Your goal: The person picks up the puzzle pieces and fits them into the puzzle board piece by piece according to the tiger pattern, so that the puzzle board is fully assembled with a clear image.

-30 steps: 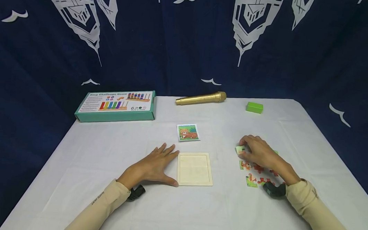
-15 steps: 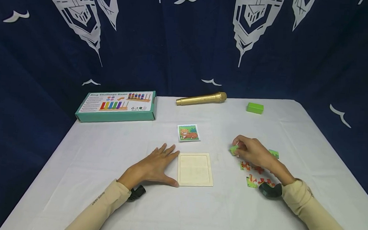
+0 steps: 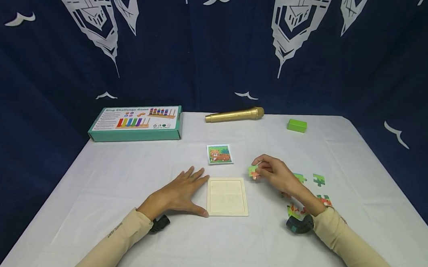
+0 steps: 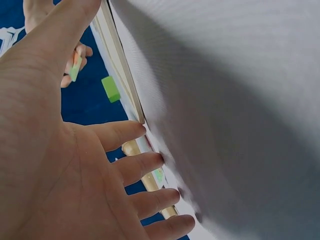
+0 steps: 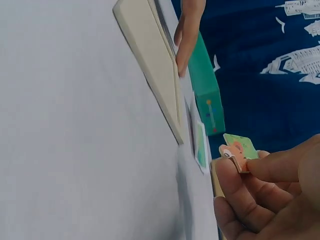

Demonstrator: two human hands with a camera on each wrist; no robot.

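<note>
My right hand [image 3: 278, 175] pinches a puzzle piece [image 3: 253, 172] between thumb and fingers, held above the cloth to the right of the wooden puzzle tray [image 3: 227, 197]. In the right wrist view this jigsaw piece [image 5: 239, 152] shows green with part of an orange animal face. Spread flat, my left hand [image 3: 179, 194] has its thumb and index fingertip at the tray's left edge. The tray's bare inside shows. More jigsaw pieces [image 3: 319, 179] lie in loose rows at the right, several partly hidden under my right forearm. Behind the tray lies a picture card [image 3: 219, 154] of an orange animal.
A green game box [image 3: 136, 123] lies at the back left. A gold microphone [image 3: 234, 115] lies along the back edge, with a green block [image 3: 296, 125] to its right. The white-covered table [image 3: 193, 249] ends at a dark blue curtain [image 3: 204, 48].
My right hand has lifted the puzzle piece from the rows at the right and carried it left toward the tray. The left hand has stayed in place.
</note>
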